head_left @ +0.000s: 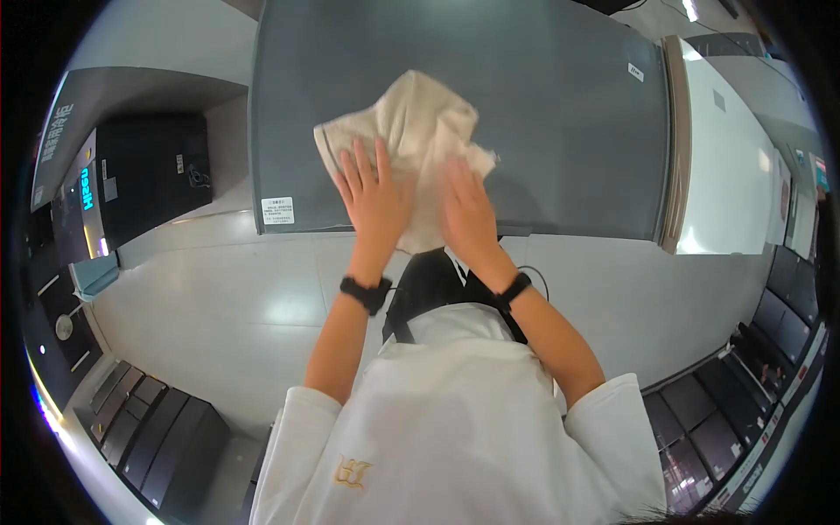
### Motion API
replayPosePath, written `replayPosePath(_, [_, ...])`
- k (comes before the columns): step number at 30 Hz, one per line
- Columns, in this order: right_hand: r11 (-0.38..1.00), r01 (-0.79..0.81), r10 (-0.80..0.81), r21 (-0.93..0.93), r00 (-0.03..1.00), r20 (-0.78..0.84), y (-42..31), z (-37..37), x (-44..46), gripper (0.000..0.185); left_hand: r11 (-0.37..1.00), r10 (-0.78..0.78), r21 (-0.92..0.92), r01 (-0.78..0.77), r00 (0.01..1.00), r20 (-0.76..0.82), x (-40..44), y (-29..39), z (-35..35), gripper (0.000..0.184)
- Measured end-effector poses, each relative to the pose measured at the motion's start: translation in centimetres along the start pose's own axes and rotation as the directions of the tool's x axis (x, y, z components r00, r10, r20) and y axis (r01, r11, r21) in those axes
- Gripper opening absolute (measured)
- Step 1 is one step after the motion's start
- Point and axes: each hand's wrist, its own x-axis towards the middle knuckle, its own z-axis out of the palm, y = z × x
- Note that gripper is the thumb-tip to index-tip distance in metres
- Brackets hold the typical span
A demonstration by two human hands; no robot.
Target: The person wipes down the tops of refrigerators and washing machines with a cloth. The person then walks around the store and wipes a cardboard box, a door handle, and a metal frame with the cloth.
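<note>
A cream-coloured cloth (pixel 424 118) lies bunched and creased on the dark grey panel (pixel 560 114) of a large appliance. My left hand (pixel 374 203) rests on the cloth's left part, its fingers spread and stretched out. On the right side of the cloth is my right hand (pixel 470 219), fingers extended and smeared by motion at the tips. Both palms face down, and neither hand is visibly wrapped round the cloth. The lower end of the cloth hangs over the panel's near edge. Each wrist wears a black band.
A white label (pixel 278 211) sits at the panel's near left corner. At its right end stands a glossy white door (pixel 722 157). A black appliance (pixel 153 171) is on the left. Tiled floor (pixel 236 289) surrounds me, with display units (pixel 162 429) behind on both sides.
</note>
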Motion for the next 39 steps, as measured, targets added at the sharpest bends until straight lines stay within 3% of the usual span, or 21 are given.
replayPosePath(3, [0.998, -0.020, 0.026, -0.061, 0.995, 0.101, 0.3, -2.8, -2.0, 0.048, 1.000, -0.026, 0.011, 0.025, 0.999, 0.047, -3.6, -1.1, -1.4, 0.084])
replayPosePath(6, [0.980, -0.147, 0.159, -0.133, 0.983, 0.091, 3.2, -3.5, -0.5, 0.047, 0.997, -0.073, -0.008, 0.073, 0.997, -0.018, -2.9, -3.3, -1.8, 0.086])
replayPosePath(9, [0.945, -0.167, 0.147, -0.282, 0.985, -0.092, 5.0, -0.5, 4.5, 0.051, 0.988, -0.150, 0.013, 0.152, 0.981, -0.125, 3.0, -5.8, -0.1, 0.086])
replayPosePath(12, [0.889, -0.314, 0.280, -0.333, 0.949, -0.148, 1.3, 3.1, 9.3, 0.057, 0.971, -0.226, 0.042, 0.234, 0.963, -0.144, 5.4, -7.6, 0.1, 0.084])
replayPosePath(15, [0.965, -0.075, 0.083, -0.253, 0.996, 0.023, -3.8, 5.6, 9.2, 0.062, 0.968, -0.239, 0.042, 0.248, 0.960, -0.146, 3.8, -9.0, -0.1, 0.081])
replayPosePath(18, [0.976, 0.193, -0.157, -0.096, 0.942, 0.295, -7.5, 6.6, 4.6, 0.064, 0.963, -0.257, 0.053, 0.266, 0.958, -0.125, -2.2, -9.7, -1.1, 0.078])
replayPosePath(21, [0.956, 0.288, -0.288, 0.044, 0.910, 0.299, -7.8, 5.3, 0.6, 0.066, 0.948, -0.306, 0.079, 0.309, 0.951, -0.051, -7.2, -10.9, -2.4, 0.077])
replayPosePath(24, [0.954, 0.298, -0.293, 0.028, 0.910, 0.295, -6.5, 5.1, 2.6, 0.065, 0.934, -0.334, 0.110, 0.339, 0.941, -0.059, -7.8, -12.8, -2.7, 0.078])
replayPosePath(26, [0.962, 0.267, -0.251, -0.059, 0.948, 0.198, -5.5, 6.5, 5.7, 0.064, 0.938, -0.310, 0.119, 0.327, 0.941, -0.138, -5.8, -14.3, -2.2, 0.079])
replayPosePath(30, [0.985, 0.112, -0.122, -0.131, 0.990, -0.075, -4.4, 8.5, 12.3, 0.061, 0.893, -0.418, 0.097, 0.440, 0.889, -0.189, -0.4, -16.5, -0.8, 0.078])
replayPosePath(32, [0.985, 0.038, -0.060, -0.168, 0.991, -0.123, -5.8, 9.5, 12.5, 0.062, 0.874, -0.446, 0.094, 0.476, 0.864, -0.232, 0.9, -16.3, -0.3, 0.077])
replayPosePath(33, [0.982, 0.001, -0.030, -0.187, 0.988, -0.150, -6.0, 9.8, 12.7, 0.063, 0.891, -0.411, 0.107, 0.441, 0.884, -0.225, 0.7, -15.3, -0.1, 0.076])
replayPosePath(35, [0.982, 0.094, -0.091, -0.163, 0.996, 0.025, -5.5, 9.4, 10.4, 0.064, 0.923, -0.330, 0.132, 0.362, 0.919, -0.213, -0.9, -12.2, 0.3, 0.076])
replayPosePath(37, [0.972, 0.180, -0.161, -0.149, 0.978, 0.131, -4.5, 7.4, 6.8, 0.066, 0.974, -0.169, 0.140, 0.178, 0.983, -0.070, -4.2, -9.2, 0.1, 0.074])
replayPosePath(39, [0.969, 0.206, -0.174, -0.139, 0.962, 0.213, -3.0, 4.1, 2.1, 0.067, 0.994, -0.104, 0.024, 0.104, 0.994, 0.034, -7.4, -6.6, 0.3, 0.074])
